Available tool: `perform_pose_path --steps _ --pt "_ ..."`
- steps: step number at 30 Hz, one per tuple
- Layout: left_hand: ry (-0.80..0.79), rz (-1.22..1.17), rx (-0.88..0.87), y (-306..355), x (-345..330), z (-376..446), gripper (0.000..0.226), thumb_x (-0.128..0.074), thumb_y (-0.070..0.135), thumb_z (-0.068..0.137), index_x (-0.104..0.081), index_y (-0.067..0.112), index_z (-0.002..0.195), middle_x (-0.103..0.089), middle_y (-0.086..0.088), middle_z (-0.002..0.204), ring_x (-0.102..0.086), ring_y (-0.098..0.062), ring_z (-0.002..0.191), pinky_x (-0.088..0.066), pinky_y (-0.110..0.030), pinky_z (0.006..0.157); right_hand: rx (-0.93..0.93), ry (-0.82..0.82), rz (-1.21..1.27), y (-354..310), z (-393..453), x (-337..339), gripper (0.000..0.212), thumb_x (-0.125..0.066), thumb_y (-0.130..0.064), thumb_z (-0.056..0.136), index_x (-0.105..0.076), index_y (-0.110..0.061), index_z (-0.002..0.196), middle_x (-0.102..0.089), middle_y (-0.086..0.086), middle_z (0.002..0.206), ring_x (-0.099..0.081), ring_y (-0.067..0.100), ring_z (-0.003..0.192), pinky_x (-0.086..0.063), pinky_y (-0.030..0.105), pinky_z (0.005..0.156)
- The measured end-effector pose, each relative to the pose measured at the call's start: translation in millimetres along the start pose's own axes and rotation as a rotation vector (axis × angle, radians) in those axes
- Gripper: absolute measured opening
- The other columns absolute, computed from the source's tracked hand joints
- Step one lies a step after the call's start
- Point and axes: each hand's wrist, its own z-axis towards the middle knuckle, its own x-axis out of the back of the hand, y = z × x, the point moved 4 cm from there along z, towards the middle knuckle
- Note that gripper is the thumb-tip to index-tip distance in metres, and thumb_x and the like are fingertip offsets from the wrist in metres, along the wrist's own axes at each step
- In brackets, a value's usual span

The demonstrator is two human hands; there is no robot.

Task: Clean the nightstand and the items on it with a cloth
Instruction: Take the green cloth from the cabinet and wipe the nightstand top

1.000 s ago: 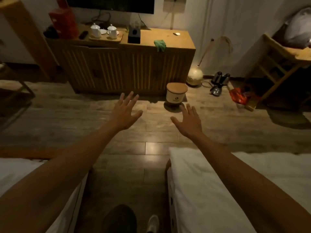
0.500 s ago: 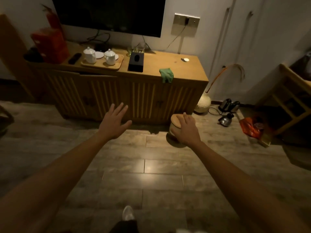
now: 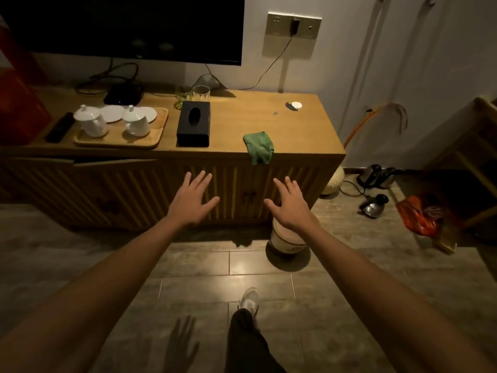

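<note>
Head view: left hand, right hand spread; green cloth on cabinet

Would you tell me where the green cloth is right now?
In the head view, the green cloth hangs over the cabinet's front edge, right of the black tissue box.

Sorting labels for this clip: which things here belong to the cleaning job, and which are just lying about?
Job: green cloth, cabinet, tissue box, tea tray, both open hands, left and right.

Lying about: floor jar, kettles, orange bag, TV.
</note>
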Motion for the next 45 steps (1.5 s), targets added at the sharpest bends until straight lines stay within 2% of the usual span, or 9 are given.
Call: perform_pose_path --steps 9,16,20,23,27,30,34,40,45 --pt "-0.092 -0.216 0.204 2 -40 188 0.073 -0.047 0.051 0.099 -0.017 0.022 0.159 -0.014 -0.001 0.166 -0.003 -0.030 0.153 -0.017 -0.054 0.120 -0.089 -0.117 0.078 38 187 8 0.074 -0.051 -0.052 0.098 -0.018 -0.027 0.160 -0.010 0.005 0.170 -0.007 0.029 0.156 -0.023 0.051 0.120" --pt "-0.150 -0.347 0.310 8 -77 296 0.047 -0.055 0.030 0.097 -0.052 0.013 0.141 -0.059 -0.009 0.138 -0.058 -0.027 0.121 -0.047 -0.038 0.102 -0.142 -0.208 0.119 50 302 -20 0.074 -0.059 -0.045 0.096 -0.026 -0.018 0.156 -0.039 0.013 0.155 -0.044 0.033 0.139 -0.042 0.046 0.108" --pt "-0.108 -0.534 0.424 9 -93 353 0.042 -0.057 0.024 0.096 -0.055 0.009 0.135 -0.062 -0.010 0.133 -0.058 -0.024 0.120 -0.045 -0.030 0.099 -0.218 -0.215 0.155 48 360 -31 0.071 -0.063 -0.041 0.094 -0.033 -0.012 0.152 -0.048 0.015 0.147 -0.049 0.033 0.134 -0.043 0.045 0.106" --pt "-0.209 -0.545 0.489 3 -108 386 0.052 -0.058 0.032 0.095 -0.046 0.008 0.140 -0.059 -0.013 0.135 -0.057 -0.029 0.122 -0.048 -0.041 0.103 -0.297 -0.223 0.174 49 395 -41 0.077 -0.067 -0.040 0.093 -0.029 -0.007 0.153 -0.046 0.018 0.149 -0.047 0.035 0.135 -0.043 0.045 0.108" --pt "-0.252 -0.498 0.462 -2 -121 418 0.057 -0.064 0.034 0.092 -0.044 0.006 0.137 -0.067 -0.008 0.116 -0.062 -0.027 0.110 -0.048 -0.030 0.085 -0.366 -0.215 0.192 50 428 -57 0.079 -0.072 -0.040 0.090 -0.034 -0.003 0.149 -0.050 0.019 0.144 -0.051 0.036 0.131 -0.045 0.043 0.104" --pt "-0.267 -0.537 0.510 -6 -129 432 0.064 -0.069 0.032 0.090 -0.040 0.006 0.141 -0.065 -0.006 0.106 -0.061 -0.024 0.099 -0.043 -0.028 0.079 -0.399 -0.231 0.230 50 443 -65 0.063 -0.076 -0.037 0.087 -0.050 -0.004 0.134 -0.064 0.013 0.119 -0.062 0.029 0.107 -0.052 0.037 0.084" --pt "-0.276 -0.610 0.578 -11 -136 439 0.060 -0.074 0.021 0.088 -0.042 0.008 0.137 -0.064 -0.007 0.097 -0.061 -0.023 0.093 -0.045 -0.030 0.081 -0.405 -0.230 0.358 51 454 -66 0.029 -0.075 -0.030 0.086 -0.056 -0.013 0.071 -0.058 0.002 0.066 -0.057 0.025 0.068 -0.038 0.030 0.051" --pt "-0.205 -0.693 0.695 -24 -126 432 0.018 -0.075 0.017 0.085 -0.064 0.014 0.099 -0.069 -0.006 0.099 -0.066 -0.026 0.101 -0.049 -0.030 0.081 -0.243 -0.330 0.548 22 462 -54 0.015 -0.063 -0.025 0.095 -0.067 -0.011 0.097 -0.073 0.008 0.095 -0.069 0.026 0.092 -0.056 0.048 0.088" --pt "0.096 -0.735 0.877 -32 -96 412 0.038 -0.073 0.031 0.087 -0.052 0.015 0.114 -0.062 -0.002 0.095 -0.060 -0.020 0.091 -0.049 -0.034 0.085 -0.048 -0.385 0.671 -19 461 -36 0.018 -0.064 -0.022 0.097 -0.070 -0.008 0.107 -0.074 0.006 0.104 -0.071 0.021 0.098 -0.057 0.047 0.092"
